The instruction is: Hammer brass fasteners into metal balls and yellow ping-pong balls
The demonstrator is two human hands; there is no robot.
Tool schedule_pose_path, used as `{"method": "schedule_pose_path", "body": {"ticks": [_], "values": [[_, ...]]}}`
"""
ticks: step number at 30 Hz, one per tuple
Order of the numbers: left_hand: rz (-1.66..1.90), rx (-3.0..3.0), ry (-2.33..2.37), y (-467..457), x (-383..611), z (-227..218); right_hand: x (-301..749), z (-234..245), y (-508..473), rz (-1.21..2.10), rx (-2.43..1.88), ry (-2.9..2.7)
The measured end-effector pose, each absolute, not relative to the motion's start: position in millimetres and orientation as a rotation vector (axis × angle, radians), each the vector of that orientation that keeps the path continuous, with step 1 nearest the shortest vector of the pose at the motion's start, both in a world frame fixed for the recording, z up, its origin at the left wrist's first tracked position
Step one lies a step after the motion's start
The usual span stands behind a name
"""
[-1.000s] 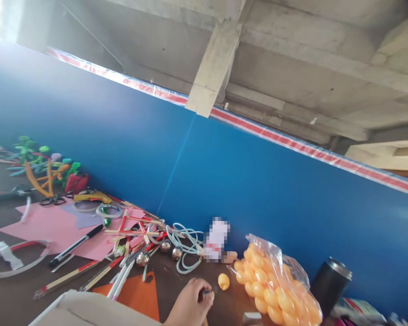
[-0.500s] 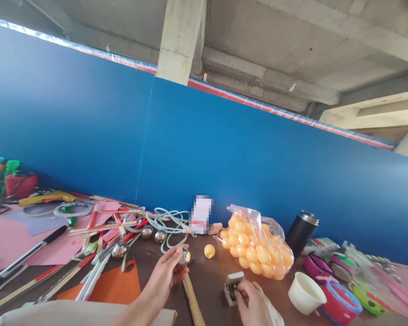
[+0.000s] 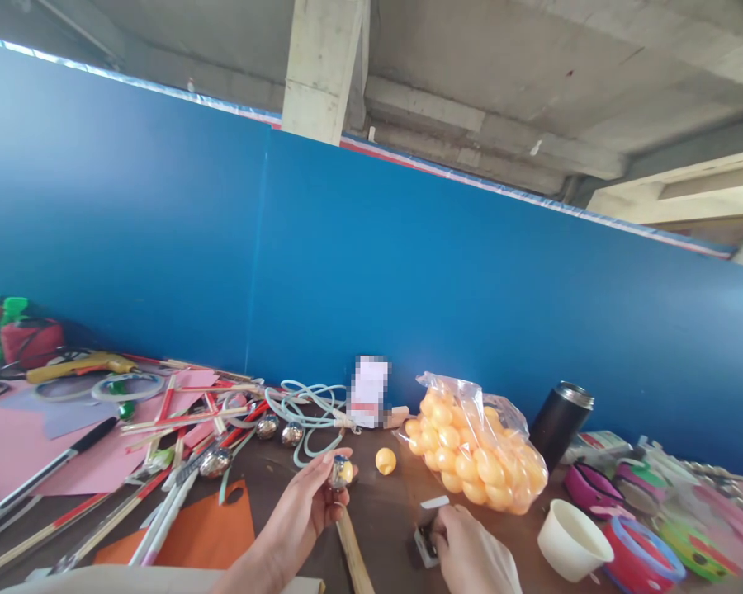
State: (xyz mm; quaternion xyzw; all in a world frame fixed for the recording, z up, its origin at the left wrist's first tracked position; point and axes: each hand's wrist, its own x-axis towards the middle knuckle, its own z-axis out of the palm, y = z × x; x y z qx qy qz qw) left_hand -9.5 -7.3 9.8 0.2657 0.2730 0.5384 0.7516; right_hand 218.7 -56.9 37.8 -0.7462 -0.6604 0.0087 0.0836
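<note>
My left hand point(image 3: 313, 503) is closed, with a shiny silver ball point(image 3: 342, 473) between thumb and fingers; a yellow patch shows on the ball's side. Just beyond it an orange plastic ball point(image 3: 385, 461) with a hole rests on the brown table. To the right, my right hand point(image 3: 470, 549) reaches to a small open box point(image 3: 426, 546) with its pale lid flap raised. Its fingertips are pinched together at the box's opening, and what they grip is hidden. A wooden stick point(image 3: 354, 549) lies between the two hands.
A clear bag of orange balls point(image 3: 470, 450), a black flask point(image 3: 560, 425) and a cream paper cup point(image 3: 574, 540) stand on the right. Sticks, pink paper point(image 3: 12, 462), pale tubing point(image 3: 309, 404) and silver balls point(image 3: 215, 462) crowd the left. A phone point(image 3: 369, 392) leans against the blue wall.
The left hand has turned the silver ball slightly, so more of its yellow patch shows. My right hand has moved further over the small box. The camera view has shifted a little.
</note>
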Motion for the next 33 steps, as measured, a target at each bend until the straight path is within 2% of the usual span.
{"method": "schedule_pose_path", "body": {"ticks": [6, 9, 13, 23, 33], "values": [[1.193, 0.545, 0.574, -6, -10, 9, 223, 31, -54, -0.016, -2.213, -1.964], [1.171, 0.521, 0.578, -4, -9, 9, 221, 33, -56, 0.026, -2.057, -1.802], [1.132, 0.546, 0.572, -5, -8, 10, 204, 44, -54, 0.427, -1.639, -1.631], [1.136, 0.599, 0.577, -8, -7, 14, 139, 74, -38, 1.112, -1.130, -1.479], [1.112, 0.619, 0.572, -7, -3, 12, 147, 50, -32, 1.304, -0.958, -1.356]]}}
